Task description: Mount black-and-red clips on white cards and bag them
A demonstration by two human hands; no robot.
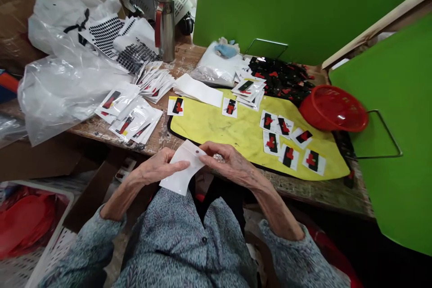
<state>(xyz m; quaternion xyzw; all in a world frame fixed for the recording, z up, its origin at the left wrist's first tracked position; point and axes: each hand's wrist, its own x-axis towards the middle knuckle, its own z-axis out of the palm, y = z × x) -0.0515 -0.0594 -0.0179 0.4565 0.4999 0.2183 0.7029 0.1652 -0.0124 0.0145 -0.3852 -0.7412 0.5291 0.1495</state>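
Observation:
Over my lap I hold a small white plastic bag (pixel 180 179) with a round hole near its top edge. My left hand (pixel 161 168) pinches its left side, the thumb lying across the front. At its upper right corner, by the hole, the thumb and fingers of my right hand (pixel 227 164) are closed on it. Beyond my hands lies a yellow mat (pixel 216 130) with a dark border. Several white cards with black and red pieces, such as this card (pixel 314 162), are spread on its right half. A stack of blank white bags (pixel 199 91) rests at its back edge.
Filled packets (pixel 137 119) are piled on the left, beside a large clear plastic bag (pixel 67 85). A steel flask (pixel 166 18) stands behind. At the right are a red basket (pixel 332 108) and a heap of black and red pieces (pixel 281 78), near green panels (pixel 270 4).

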